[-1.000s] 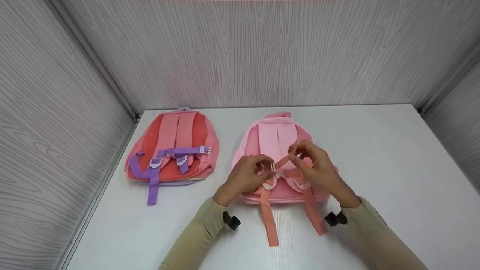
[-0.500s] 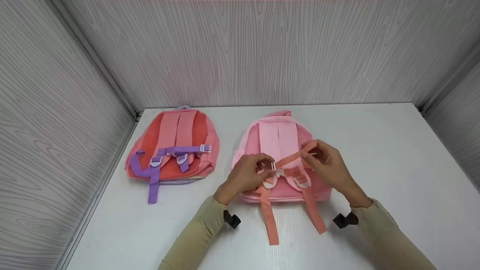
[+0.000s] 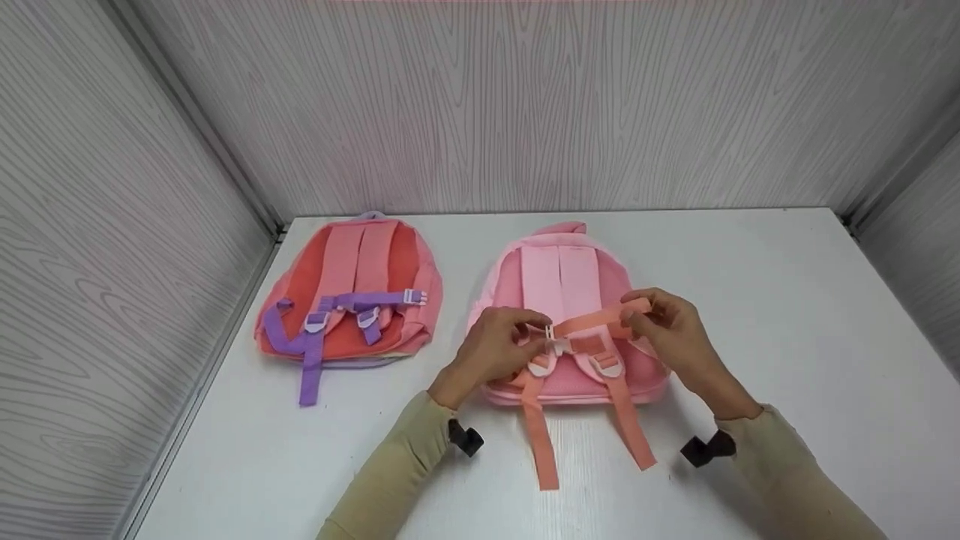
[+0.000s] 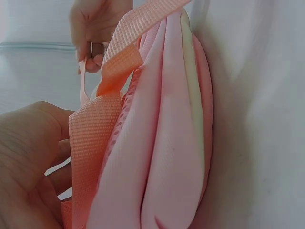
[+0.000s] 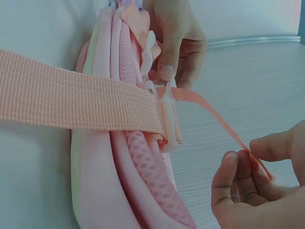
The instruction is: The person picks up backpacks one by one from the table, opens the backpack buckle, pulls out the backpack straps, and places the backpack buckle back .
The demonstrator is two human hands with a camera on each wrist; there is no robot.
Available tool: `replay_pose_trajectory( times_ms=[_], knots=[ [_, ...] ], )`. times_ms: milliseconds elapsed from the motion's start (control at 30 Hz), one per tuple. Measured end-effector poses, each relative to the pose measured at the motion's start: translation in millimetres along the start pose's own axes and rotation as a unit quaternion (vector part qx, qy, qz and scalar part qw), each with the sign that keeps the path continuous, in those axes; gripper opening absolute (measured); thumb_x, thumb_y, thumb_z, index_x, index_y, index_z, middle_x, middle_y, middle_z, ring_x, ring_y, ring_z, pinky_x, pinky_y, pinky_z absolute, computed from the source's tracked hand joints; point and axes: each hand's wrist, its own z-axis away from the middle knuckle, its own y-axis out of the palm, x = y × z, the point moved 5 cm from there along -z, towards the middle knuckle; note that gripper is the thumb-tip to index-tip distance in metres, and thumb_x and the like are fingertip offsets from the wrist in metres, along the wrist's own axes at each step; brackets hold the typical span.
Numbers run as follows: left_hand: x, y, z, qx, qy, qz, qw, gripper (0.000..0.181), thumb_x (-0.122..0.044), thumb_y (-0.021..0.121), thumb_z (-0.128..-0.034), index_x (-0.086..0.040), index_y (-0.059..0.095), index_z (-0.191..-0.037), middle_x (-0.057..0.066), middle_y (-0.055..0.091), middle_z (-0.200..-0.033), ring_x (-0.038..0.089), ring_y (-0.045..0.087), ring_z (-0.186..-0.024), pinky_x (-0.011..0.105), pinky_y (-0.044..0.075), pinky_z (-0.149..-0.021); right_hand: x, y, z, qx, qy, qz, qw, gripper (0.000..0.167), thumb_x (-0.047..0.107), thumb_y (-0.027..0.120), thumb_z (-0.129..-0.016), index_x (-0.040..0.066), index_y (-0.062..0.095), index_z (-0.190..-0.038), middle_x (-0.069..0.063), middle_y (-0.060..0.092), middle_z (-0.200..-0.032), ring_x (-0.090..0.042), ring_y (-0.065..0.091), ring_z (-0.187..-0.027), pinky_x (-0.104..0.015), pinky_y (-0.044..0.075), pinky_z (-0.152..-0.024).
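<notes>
A pink backpack [image 3: 541,281] lies with its shoulder straps up. On it, my left hand [image 3: 491,349] pinches a white plastic buckle [image 3: 559,346] at the middle of the straps. My right hand [image 3: 679,337] pinches the free end of a peach webbing strap [image 3: 589,322], which runs from the buckle toward the right. In the right wrist view this strap [image 5: 209,106] slopes down from the buckle to the right fingertips [image 5: 231,157]. Two more peach strap ends [image 3: 538,435] hang over the bag's near edge. The left fingers partly cover the buckle.
Left of the pink backpack lies a second, coral backpack [image 3: 296,300] with purple straps [image 3: 311,367] and a white buckle end. Both rest on a white table [image 3: 787,315]. Grey wood-grain panels [image 3: 480,105] enclose it at the back and sides.
My right hand has moved to the right with the strap end, and a longer length of strap now stretches from the buckle. The left hand has stayed at the buckle.
</notes>
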Motion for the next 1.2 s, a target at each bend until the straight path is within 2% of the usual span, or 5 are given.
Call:
replay_pose_trajectory(
  times_ms=[200,433,633,833,1200],
  knots=[
    [-2.8,-0.2,-1.5,0.002,-0.014,0.011,0.9998,0.025,-0.023,0.080,-0.0962,-0.015,0.082,-0.120,-0.001,0.080,-0.106,0.021,0.066,-0.092,0.030,0.055,-0.081,-4,-10,1.8,-0.014,0.015,0.002,0.9998,0.029,0.005,0.071,-0.102,-0.012,0.065,-0.125,0.000,0.071,-0.093,-0.019,0.067,-0.084,-0.023,0.059,-0.074],
    [-10.1,1.4,-3.5,0.003,-0.013,0.004,0.9999,0.024,-0.021,0.080,-0.0953,-0.015,0.082,-0.119,-0.002,0.080,-0.110,0.019,0.071,-0.099,0.034,0.058,-0.089,-9,-19,5.4,-0.003,0.032,-0.009,0.9994,0.032,0.010,0.071,-0.103,-0.013,0.064,-0.124,-0.006,0.072,-0.096,-0.016,0.068,-0.083,-0.023,0.059,-0.073],
    [-15.6,2.8,-7.3,-0.002,0.000,-0.014,0.9999,0.023,-0.022,0.081,-0.0944,-0.016,0.082,-0.116,-0.001,0.081,-0.110,0.018,0.071,-0.100,0.033,0.057,-0.088,-11,-23,5.1,-0.001,0.033,-0.004,0.9994,0.036,0.012,0.071,-0.104,-0.015,0.061,-0.126,-0.002,0.073,-0.096,-0.014,0.068,-0.084,-0.024,0.059,-0.072],
    [-20.1,4.7,-10.3,0.006,0.005,-0.024,0.9997,0.023,-0.024,0.081,-0.0956,-0.017,0.082,-0.117,-0.004,0.080,-0.113,0.019,0.071,-0.105,0.032,0.057,-0.089,-13,-25,5.8,0.001,0.031,0.008,0.9995,0.036,0.013,0.071,-0.104,-0.015,0.061,-0.126,-0.001,0.072,-0.098,-0.015,0.069,-0.086,-0.024,0.059,-0.073],
    [-27.1,10.9,-13.2,0.013,0.004,-0.020,0.9997,0.024,-0.027,0.079,-0.0979,-0.018,0.080,-0.120,-0.006,0.079,-0.116,0.017,0.069,-0.107,0.030,0.058,-0.090,-12,-27,7.3,0.006,0.041,0.014,0.9990,0.037,0.016,0.071,-0.104,-0.013,0.061,-0.125,-0.001,0.071,-0.098,-0.017,0.067,-0.085,-0.025,0.059,-0.073]
  ],
)
